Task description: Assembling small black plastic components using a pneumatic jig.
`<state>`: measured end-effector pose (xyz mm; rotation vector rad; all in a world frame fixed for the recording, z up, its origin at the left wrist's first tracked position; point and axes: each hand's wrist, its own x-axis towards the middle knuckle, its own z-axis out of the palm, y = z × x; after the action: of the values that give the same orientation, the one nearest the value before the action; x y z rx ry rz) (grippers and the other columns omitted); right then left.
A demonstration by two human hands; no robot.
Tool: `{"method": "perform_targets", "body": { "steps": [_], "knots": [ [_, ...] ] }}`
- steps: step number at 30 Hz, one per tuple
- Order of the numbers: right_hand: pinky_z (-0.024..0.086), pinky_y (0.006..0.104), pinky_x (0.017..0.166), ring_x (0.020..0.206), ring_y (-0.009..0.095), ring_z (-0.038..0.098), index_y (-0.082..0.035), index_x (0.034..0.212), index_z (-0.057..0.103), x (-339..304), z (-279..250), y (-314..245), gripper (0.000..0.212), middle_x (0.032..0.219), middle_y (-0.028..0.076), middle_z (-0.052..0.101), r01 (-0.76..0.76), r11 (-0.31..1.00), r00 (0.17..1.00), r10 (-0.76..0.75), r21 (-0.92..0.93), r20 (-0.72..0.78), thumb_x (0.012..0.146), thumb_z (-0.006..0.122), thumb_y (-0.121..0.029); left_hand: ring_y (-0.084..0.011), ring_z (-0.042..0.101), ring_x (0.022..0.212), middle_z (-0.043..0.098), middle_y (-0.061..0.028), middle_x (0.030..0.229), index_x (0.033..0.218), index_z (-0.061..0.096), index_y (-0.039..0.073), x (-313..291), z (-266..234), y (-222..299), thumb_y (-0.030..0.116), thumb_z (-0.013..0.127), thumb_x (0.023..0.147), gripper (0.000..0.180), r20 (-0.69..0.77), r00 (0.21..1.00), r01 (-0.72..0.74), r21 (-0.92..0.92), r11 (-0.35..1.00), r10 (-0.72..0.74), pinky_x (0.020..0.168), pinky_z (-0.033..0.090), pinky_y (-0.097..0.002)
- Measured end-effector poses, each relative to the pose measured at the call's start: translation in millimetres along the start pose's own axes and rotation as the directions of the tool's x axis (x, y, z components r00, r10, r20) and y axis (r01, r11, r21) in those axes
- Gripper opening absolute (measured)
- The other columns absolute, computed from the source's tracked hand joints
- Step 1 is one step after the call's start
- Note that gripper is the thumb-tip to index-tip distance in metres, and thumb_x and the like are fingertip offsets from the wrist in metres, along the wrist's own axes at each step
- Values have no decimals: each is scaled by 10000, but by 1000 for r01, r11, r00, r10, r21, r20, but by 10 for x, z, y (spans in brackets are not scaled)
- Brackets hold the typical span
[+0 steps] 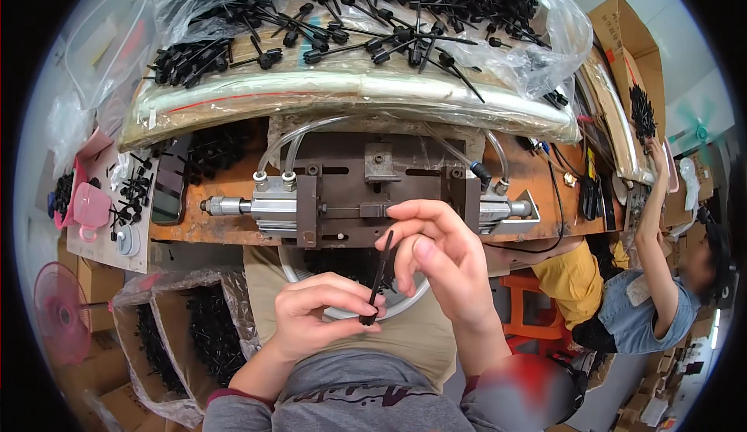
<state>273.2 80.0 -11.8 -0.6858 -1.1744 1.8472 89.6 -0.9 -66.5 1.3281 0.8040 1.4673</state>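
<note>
My left hand (323, 313) pinches a black plastic part (378, 282) at its thick knobbed end, and its long thin stem points up, slightly tilted right. My right hand (445, 261) is beside the upper stem, fingers loosely curled and apart, with nothing visible held in them. One of its fingertips overlaps the stem's tip in view; I cannot tell whether they touch. Its index fingertip is by the small dark block (372, 211) in the middle of the metal fixture (342, 175). A thin rod runs from the fixture's left side to that block.
Air cylinders (274, 212) with clear hoses flank the fixture on the wooden bench. Many black stemmed parts (389, 39) lie on a plastic-wrapped pack behind. Lined boxes (210, 331) of parts stand lower left. A phone (168, 191) lies left; a co-worker (646, 292) sits right.
</note>
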Motion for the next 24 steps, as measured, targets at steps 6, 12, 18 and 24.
{"method": "perform_targets", "body": {
  "steps": [6,12,18,24],
  "knots": [
    [453,227,537,577,108,576,68,1089,591,-44,-42,99,259,891,168,664,16,998,1000,-17,55,6,988,528,-161,-225,704,873,713,-150,952,902,730,-4,17,51,26,-80,789,686,237,26,999,25,-8,1000,-25,755,598,-326],
    [434,215,508,528,107,568,68,990,615,-68,-25,108,187,864,176,670,-22,1000,998,22,-6,-53,966,560,-109,-220,703,859,714,-133,951,904,733,4,-27,49,22,-57,811,673,251,32,999,34,52,998,-36,740,586,-317],
    [441,207,521,546,80,561,51,1022,619,-127,-55,173,162,887,130,668,39,999,997,-37,32,-74,974,565,-94,-198,667,877,680,-142,945,903,715,7,23,69,84,6,880,606,339,36,997,-71,249,966,64,766,562,-306],
    [462,230,546,559,112,588,57,1038,599,-237,-106,165,171,903,170,670,69,997,995,-66,41,-76,958,550,-85,-200,641,863,668,-113,936,890,717,28,29,147,130,67,906,578,366,58,991,-135,431,892,122,738,521,-284]
  ]
}}
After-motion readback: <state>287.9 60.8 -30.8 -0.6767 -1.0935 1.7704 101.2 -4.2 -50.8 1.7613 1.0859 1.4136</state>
